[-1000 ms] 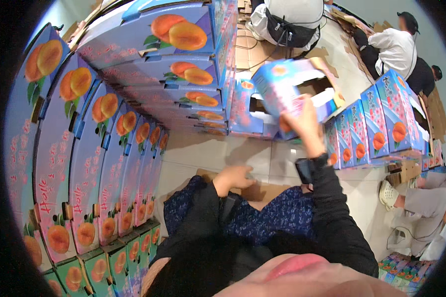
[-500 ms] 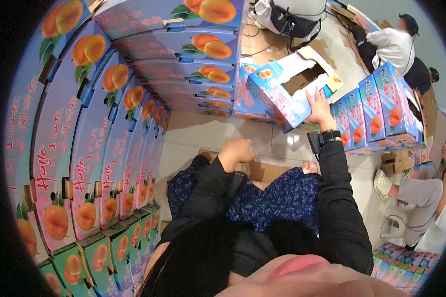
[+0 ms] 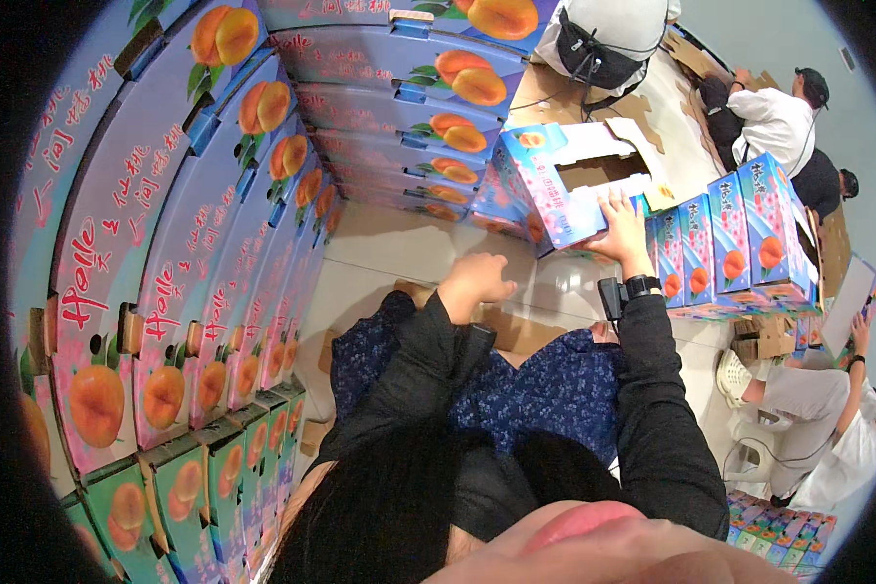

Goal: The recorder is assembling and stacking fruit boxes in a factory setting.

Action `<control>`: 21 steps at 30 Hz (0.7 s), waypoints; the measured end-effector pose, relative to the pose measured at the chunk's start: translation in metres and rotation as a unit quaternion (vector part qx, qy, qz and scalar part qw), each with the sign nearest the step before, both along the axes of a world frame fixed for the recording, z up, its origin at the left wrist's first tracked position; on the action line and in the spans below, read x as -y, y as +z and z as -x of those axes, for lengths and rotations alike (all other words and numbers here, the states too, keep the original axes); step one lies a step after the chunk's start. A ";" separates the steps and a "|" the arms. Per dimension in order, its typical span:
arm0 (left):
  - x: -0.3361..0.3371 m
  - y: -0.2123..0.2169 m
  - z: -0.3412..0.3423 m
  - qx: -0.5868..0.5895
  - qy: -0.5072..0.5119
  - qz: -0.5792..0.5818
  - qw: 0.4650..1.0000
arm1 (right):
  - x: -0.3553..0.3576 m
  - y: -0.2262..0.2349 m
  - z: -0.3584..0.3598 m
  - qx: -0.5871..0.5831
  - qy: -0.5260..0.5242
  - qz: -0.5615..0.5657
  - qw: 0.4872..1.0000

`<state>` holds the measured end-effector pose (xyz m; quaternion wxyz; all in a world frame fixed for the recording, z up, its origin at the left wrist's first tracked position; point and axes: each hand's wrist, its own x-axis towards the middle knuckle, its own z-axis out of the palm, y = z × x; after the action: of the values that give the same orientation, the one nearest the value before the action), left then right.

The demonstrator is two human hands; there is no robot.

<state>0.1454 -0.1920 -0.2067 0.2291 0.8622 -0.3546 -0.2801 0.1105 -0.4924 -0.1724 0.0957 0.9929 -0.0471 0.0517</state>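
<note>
My right hand (image 3: 621, 231) grips the near right edge of an open blue and pink carton (image 3: 559, 200) printed with peaches. Its fingers lie over the edge by the white flap and the thumb rests against the side. A rectangular opening in the carton's top faces up between white and yellow flaps. My left hand (image 3: 477, 284) hangs above the floor in front of my lap, empty, with its fingers loosely apart and touching no carton.
Stacked peach cartons (image 3: 180, 204) wall the left, and more (image 3: 380, 102) stand at the far left. A row of upright cartons (image 3: 715, 243) is to the right. Co-workers sit at the far right (image 3: 777, 127) and right (image 3: 818, 419). A white and black bag (image 3: 599, 58) lies at the back.
The view has shifted a little, so the left stacks show further right. My right hand keeps its place on the carton, which looks slightly turned. My left hand has risen slightly, its fingers more extended.
</note>
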 end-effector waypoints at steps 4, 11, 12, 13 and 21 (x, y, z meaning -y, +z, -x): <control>0.002 0.008 -0.001 -0.013 0.013 -0.007 1.000 | -0.001 -0.012 0.003 0.008 -0.045 -0.045 0.998; 0.002 0.004 0.000 -0.013 0.029 0.003 0.999 | -0.004 -0.011 0.004 0.029 -0.009 -0.069 0.997; 0.002 0.003 0.000 -0.017 0.036 0.008 0.999 | -0.002 -0.013 0.004 0.043 0.007 -0.061 0.997; 0.001 0.003 0.000 -0.020 0.044 0.013 0.999 | 0.003 -0.014 0.003 0.043 0.007 -0.065 0.997; 0.000 0.007 -0.005 -0.032 0.012 -0.021 0.999 | 0.030 0.017 -0.047 -0.155 0.109 0.012 0.982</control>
<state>0.1507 -0.1924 -0.1996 0.2252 0.8617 -0.3306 -0.3121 0.1573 -0.5224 -0.1555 0.1073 0.9869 0.0774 -0.0926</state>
